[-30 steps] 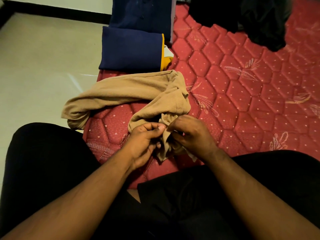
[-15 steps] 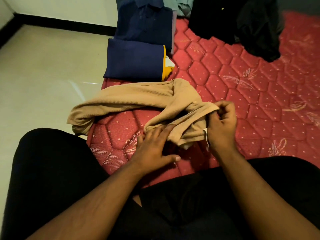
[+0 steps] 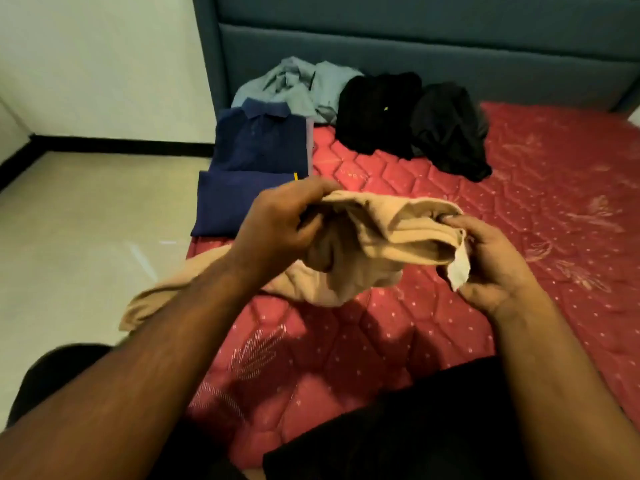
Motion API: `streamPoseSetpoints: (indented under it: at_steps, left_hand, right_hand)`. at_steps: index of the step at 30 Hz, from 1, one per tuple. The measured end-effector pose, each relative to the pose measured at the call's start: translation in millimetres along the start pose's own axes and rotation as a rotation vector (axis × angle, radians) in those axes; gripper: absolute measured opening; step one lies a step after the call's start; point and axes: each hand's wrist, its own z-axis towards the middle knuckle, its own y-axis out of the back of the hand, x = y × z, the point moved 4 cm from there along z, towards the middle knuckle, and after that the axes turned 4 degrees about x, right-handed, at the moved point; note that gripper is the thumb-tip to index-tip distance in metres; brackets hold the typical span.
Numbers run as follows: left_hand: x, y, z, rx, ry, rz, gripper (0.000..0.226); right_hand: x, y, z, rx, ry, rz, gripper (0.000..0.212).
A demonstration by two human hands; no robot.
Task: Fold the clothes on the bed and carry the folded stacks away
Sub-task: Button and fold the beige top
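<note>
A tan ribbed garment [image 3: 384, 233] hangs lifted above the red quilted mattress [image 3: 519, 237]. My left hand [image 3: 280, 223] grips its left edge with curled fingers. My right hand [image 3: 491, 261] pinches its right edge, where a white label sticks out. One tan end trails down over the mattress's left edge under my left forearm. A folded navy garment [image 3: 235, 202] lies behind my left hand, with a folded navy polo shirt [image 3: 259, 136] just beyond it.
A crumpled grey-blue shirt [image 3: 301, 84] and two black garments [image 3: 377, 109] [image 3: 450, 129] lie near the blue headboard [image 3: 415, 46]. Pale tiled floor [image 3: 86, 220] lies left of the bed. My black-clad legs fill the bottom of the view.
Both hands have raised the tan garment off the mattress and spread apart, the left now gripping its edge. The camera has tilted up, bringing the headboard and far clothes into view.
</note>
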Motion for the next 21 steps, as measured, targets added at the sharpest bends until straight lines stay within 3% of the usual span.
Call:
streamPoseSetpoints:
  at_steps: [3,5,6,7,10,12,14,16,18,21]
  left_hand:
    - [1,21,57,0.081,0.107,0.019,0.019]
    - [5,29,87,0.152,0.191,0.101,0.02]
    - [5,32,96,0.166,0.211,0.146,0.025]
    - [4,36,104,0.158,0.23,0.155,0.031]
    - [-7,50,119,0.15,0.281,-0.028,0.048]
    - [-16,53,126,0.176,0.291,-0.137,0.06]
    - [-28,57,135,0.197,0.267,-0.091,0.061]
    - [-40,64,147,0.227,0.223,0.051,0.052]
    - [-50,74,155,0.361,0.187,0.186,0.038]
    - [-46,100,158,0.657,0.284,0.365,0.037]
  right_hand:
    - [42,-30,4,0.055,0.147,-0.088,0.007]
    - [58,-48,9,0.154,0.231,-0.099,0.034]
    - [60,-56,11,0.22,0.239,-0.071,0.03]
    - [60,-63,12,0.264,0.214,-0.05,0.011]
    - [67,-71,18,0.353,0.144,-0.059,0.06]
    - [72,-76,23,0.346,0.237,-0.328,0.07]
    - [79,-92,23,0.321,0.417,-0.885,0.09]
    - [92,-108,22,0.132,0.621,-1.292,0.071]
    - [113,-115,21,0.038,0.709,-1.121,0.048]
    - [147,-118,26,0.082,0.759,-0.857,0.014]
